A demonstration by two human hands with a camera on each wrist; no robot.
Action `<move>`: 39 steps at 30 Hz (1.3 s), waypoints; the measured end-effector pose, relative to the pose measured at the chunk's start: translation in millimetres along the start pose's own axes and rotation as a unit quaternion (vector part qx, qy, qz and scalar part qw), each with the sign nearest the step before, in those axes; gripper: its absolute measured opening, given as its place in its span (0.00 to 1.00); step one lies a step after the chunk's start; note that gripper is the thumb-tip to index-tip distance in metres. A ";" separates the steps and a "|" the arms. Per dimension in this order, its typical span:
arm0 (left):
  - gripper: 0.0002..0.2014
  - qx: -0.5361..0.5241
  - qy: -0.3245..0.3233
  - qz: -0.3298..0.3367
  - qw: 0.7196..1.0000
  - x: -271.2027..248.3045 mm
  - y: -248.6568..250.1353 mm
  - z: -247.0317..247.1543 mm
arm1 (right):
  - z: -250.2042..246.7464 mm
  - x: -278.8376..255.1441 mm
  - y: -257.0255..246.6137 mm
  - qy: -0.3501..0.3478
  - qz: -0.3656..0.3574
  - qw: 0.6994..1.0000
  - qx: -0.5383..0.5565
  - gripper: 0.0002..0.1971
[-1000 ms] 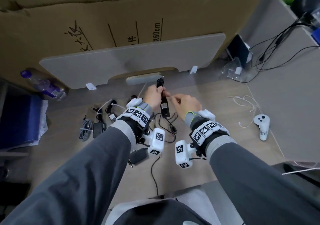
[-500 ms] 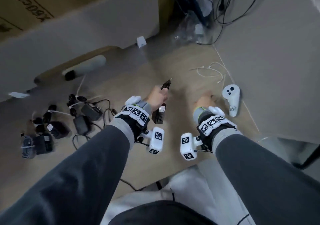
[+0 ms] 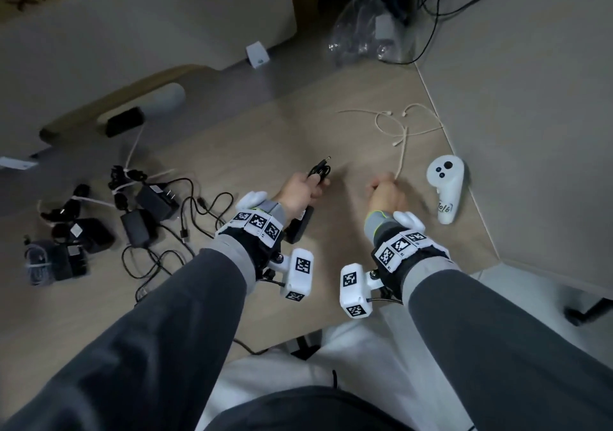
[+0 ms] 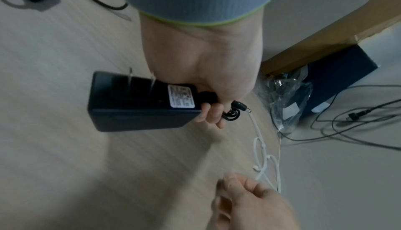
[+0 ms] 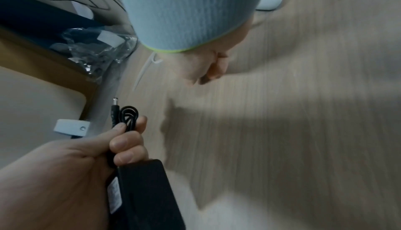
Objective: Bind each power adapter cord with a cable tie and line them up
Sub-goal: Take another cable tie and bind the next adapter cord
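Observation:
My left hand (image 3: 305,187) grips a black power adapter (image 4: 139,103) together with its coiled black cord (image 3: 320,170), holding them just above the wooden table (image 3: 252,139). The barrel plug sticks out past the fingers (image 5: 128,115). To its right my right hand (image 3: 386,195) hovers with curled fingers at the near end of a white cable tie (image 3: 402,155). Blur hides whether it pinches the tie. More white ties (image 4: 262,153) lie tangled beyond it.
Tied adapters (image 3: 66,231) and loose adapters with spread cords (image 3: 146,212) lie at the left. A white controller (image 3: 446,192) stands right of my right hand, near the grey partition (image 3: 530,132). A plastic bag (image 3: 368,36) and black cables sit at the back right.
My right hand has let go of the cord and moved right to the white ties. My left hand keeps the adapter and coiled cord. The head view has swung right.

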State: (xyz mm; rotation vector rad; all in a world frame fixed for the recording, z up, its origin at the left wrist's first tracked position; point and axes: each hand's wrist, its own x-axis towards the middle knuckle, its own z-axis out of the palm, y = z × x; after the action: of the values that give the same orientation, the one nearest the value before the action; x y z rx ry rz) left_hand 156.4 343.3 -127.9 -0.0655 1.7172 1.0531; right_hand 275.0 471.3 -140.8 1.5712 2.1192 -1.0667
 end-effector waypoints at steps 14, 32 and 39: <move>0.15 -0.079 0.054 0.045 0.994 -73.7 23.4 -96.6 | 9.1 -92.8 -111.2 0.047 -0.169 0.985 -0.006 0.05; 0.16 -0.252 0.079 0.055 0.963 -184.8 -42.5 -293.6 | 162.5 -249.6 -248.9 -0.129 -0.291 0.911 0.261 0.09; 0.16 -0.031 0.198 0.048 0.979 -190.5 -56.1 -332.4 | 185.0 -277.6 -272.1 -0.156 -0.300 0.918 0.209 0.07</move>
State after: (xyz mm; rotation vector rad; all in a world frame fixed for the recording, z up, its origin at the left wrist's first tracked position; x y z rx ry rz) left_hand 19.1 5.5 2.3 -0.2491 2.0607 1.2251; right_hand 91.5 112.5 10.6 0.7832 2.2864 -1.9295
